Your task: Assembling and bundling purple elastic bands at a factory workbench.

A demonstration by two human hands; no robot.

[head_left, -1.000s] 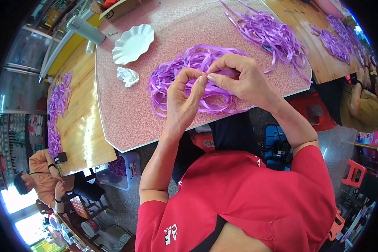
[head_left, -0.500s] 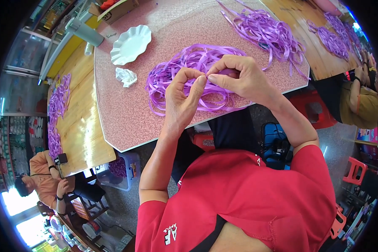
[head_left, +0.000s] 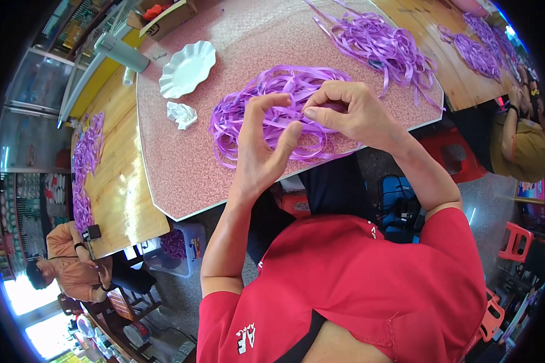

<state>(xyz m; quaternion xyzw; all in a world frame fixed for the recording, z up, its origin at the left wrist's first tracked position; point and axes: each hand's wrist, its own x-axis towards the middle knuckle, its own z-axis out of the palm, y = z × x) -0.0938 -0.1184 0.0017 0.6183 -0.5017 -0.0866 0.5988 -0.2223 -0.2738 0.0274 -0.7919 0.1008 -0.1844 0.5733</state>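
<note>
A loose heap of shiny purple ribbon (head_left: pixel 229 124) lies on the pink speckled table in front of me. Above its middle, my left hand (head_left: pixel 260 148) is open, thumb and forefinger spread apart with nothing between them. Just to its right, my right hand (head_left: pixel 358 116) pinches thumb against forefinger on a bit of purple ribbon, most of which is hidden by the fingertips. The two hands are close together but not touching.
Left of the heap are crumpled white tissue (head_left: pixel 181 115) and a white scalloped plate (head_left: pixel 188 69). A grey-green bottle (head_left: pixel 122 53) and a cardboard box (head_left: pixel 169 18) stand behind. More purple ribbon (head_left: pixel 378 48) lies at far right. One person (head_left: pixel 72 260) sits at left, another (head_left: pixel 518 142) at right.
My left thumb and forefinger have parted and drawn away to the left from the right fingertips, which they met before. The right hand keeps its pinch nearly in place.
</note>
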